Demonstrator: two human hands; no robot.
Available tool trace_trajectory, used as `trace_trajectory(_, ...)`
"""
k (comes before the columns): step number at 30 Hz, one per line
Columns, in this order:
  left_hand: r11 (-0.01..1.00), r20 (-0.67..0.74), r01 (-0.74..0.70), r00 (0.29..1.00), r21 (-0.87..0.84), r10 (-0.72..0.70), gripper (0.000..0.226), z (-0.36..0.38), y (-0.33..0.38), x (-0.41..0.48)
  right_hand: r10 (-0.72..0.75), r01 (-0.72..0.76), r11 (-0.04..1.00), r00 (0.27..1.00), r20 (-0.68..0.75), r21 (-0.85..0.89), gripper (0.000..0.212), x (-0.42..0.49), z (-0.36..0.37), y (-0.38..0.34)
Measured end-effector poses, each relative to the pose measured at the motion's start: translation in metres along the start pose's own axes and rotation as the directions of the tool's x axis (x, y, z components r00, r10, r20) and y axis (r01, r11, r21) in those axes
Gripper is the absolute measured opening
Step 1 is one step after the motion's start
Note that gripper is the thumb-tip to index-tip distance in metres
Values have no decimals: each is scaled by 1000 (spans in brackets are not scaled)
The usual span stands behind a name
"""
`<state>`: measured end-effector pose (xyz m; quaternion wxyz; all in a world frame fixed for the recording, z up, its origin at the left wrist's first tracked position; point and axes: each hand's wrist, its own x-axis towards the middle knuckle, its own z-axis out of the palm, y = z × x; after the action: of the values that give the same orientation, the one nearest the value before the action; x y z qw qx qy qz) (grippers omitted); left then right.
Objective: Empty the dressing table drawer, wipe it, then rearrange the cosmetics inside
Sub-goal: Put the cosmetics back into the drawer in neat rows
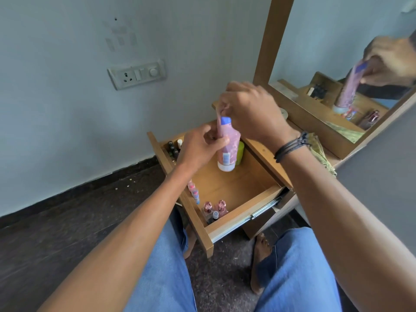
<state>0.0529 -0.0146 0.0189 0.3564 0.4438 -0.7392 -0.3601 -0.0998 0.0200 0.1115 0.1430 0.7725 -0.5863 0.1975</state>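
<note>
Your left hand (200, 145) grips the pink tube (228, 143) around its middle, fingers curled on the far side and the thumb across the front; your right hand (252, 109) pinches the flat crimped end at the top between thumb and fingertips. The tube stands upright and cap down, between your two hands and over the far part of the open drawer (225, 183); its white cap (226, 166) sits at the wooden floor, though whether it touches cannot be told. The tube is soft plastic, round at the cap and flattening to a thin seam at the top, with a blue patch near the seam and a small blue label lower down.

The drawer is a shallow box of smooth light brown wood with a bare floor and a metal runner along its side; a yellow-green round bottle (240, 153) stands just behind the tube. Small black bottles (172, 148) cluster in the far left corner; little pink and blue bottles (194, 192) line the left wall; glass bottles with faceted pink tops (213, 208) stand in the near corner. Thin black cords (292, 144) circle your right wrist; a patterned green cloth (319, 152) lies on the tabletop beside the wood-framed mirror (337, 52).
</note>
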Motion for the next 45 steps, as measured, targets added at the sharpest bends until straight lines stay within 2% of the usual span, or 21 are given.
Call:
trace_trajectory(4, 987, 51, 147, 987, 59, -151, 14, 3, -18, -8, 103, -113, 979, 992, 66, 169, 15, -8, 39, -8)
trace_trajectory(7, 961, 46, 275, 960, 21, -276, 5, 2, -31, -10, 263, -278, 919, 961, 92, 281, 32, -25, 65, -9)
trace_trajectory(10, 935, 43, 353, 935, -15, -352, 12, 0, -41, -11, 377, -421, 832, 907, 189, 361, 44, -48, 84, -12)
trace_trajectory(15, 911, 27, 407, 912, 74, -410, 17, 1, -54, -11, 454, -635, 603, 771, 446, 484, 70, -84, 114, -23)
trace_trajectory(18, 898, 32, 434, 899, 78, -437, 17, 5, -58, -13, 459, -664, 541, 747, 480, 516, 85, -97, 129, -26)
trace_trajectory(20, 894, 22, 433, 899, 114, -438, 19, 8, -60, -14, 454, -678, 509, 735, 504, 531, 87, -103, 134, -29)
trace_trajectory(25, 867, 7, 389, 911, 311, -412, 23, 12, -58, -15, 449, -684, 503, 729, 517, 528, 83, -110, 142, -32)
trace_trajectory(31, 854, -27, 361, 925, 375, -379, 37, 14, -53, -16, 429, -676, 533, 735, 526, 510, 88, -110, 143, -33)
trace_trajectory(37, 876, -42, 335, 939, 346, -343, 63, 15, -54, -18, 456, -680, 525, 733, 505, 512, 78, -112, 144, -32)
trace_trajectory(41, 919, -16, 291, 955, 264, -297, 47, 12, -57, -22, 414, -698, 503, 713, 567, 510, 71, -109, 143, -30)
trace_trajectory(45, 951, 70, 215, 969, 222, -235, 41, 11, -54, -28, 371, -706, 551, 684, 627, 445, 45, -109, 147, -31)
